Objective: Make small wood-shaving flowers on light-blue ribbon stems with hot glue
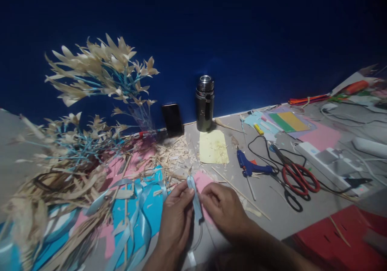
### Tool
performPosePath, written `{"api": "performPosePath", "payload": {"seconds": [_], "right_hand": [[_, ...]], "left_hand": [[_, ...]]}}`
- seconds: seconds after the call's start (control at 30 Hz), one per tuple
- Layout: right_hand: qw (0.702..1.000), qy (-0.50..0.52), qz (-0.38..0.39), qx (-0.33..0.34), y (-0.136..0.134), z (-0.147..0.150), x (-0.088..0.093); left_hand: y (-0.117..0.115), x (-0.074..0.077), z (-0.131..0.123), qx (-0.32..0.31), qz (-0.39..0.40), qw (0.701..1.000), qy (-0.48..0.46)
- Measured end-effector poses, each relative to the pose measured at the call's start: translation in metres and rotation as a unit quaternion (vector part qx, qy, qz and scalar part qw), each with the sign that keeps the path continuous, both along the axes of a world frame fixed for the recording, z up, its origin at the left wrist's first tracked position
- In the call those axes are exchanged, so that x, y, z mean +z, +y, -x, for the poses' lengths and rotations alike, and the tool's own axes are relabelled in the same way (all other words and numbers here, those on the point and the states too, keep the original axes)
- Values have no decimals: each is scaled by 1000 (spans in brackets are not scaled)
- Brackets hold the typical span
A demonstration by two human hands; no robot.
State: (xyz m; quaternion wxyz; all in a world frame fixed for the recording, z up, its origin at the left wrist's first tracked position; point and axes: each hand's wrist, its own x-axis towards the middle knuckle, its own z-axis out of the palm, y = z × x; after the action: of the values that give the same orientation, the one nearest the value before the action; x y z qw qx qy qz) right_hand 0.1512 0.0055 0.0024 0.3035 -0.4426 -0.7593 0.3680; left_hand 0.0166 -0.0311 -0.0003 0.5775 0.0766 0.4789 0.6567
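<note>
My left hand (179,206) pinches a short piece of light blue ribbon (196,203) between thumb and fingers, low in the middle of the view. The ribbon stands roughly upright, its lower end hanging between my hands. My right hand (222,206) is beside it with the fingers curled closed, close to the ribbon's right edge; its fingertips are partly hidden, so what they hold cannot be made out. Behind the right hand lies a pink paper sheet (202,179). A longer blue ribbon (141,218) trails over blue paper left of my left hand.
At the right lie a blue glue gun (249,165), red-handled scissors (298,178) and a white power strip (326,164). A steel flask (204,106) and a phone (172,120) stand by the wall. Dried husk flowers (99,69) and husk strips (69,222) fill the left.
</note>
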Motion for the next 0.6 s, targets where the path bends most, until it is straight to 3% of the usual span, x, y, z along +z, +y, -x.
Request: {"api": "performPosePath", "payload": {"seconds": [0.23,0.6], "right_hand": [[999,23,-31,-8,29,8,17],[996,-75,-35,-15,37,11,23]], "left_hand": [[-1,6,-5,-17,10,1000,-6],[-5,3,-4,-38,18,999,-11]]}}
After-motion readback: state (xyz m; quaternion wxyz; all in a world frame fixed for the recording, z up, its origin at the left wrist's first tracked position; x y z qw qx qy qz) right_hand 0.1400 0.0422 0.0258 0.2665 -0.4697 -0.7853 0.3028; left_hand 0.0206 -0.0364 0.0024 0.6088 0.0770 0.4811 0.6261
